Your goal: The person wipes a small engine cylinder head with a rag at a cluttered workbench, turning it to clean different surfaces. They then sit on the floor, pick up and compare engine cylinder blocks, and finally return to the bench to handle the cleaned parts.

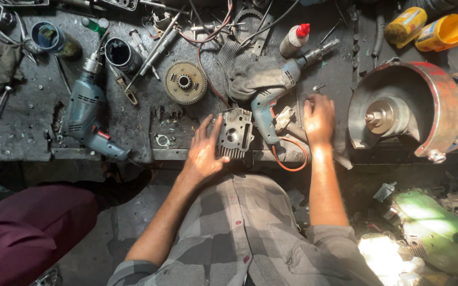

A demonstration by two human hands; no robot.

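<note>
My left hand (203,152) grips the left side of a grey finned engine cylinder head (234,132) that rests at the near edge of the grimy workbench (27,122). My right hand (318,119) lies palm down on the bench to the right, fingers spread over small metal parts, close to the handle of a blue electric drill (271,95). An orange cable (290,157) loops from that drill between my two hands.
A second blue drill (87,114) lies at the left. A round clutch gear (185,81), grey rag (250,77), white bottle with red cap (294,39), cans and loose tools cover the bench. A large bench grinder (409,108) stands right. A person's maroon-clad leg (22,233) is lower left.
</note>
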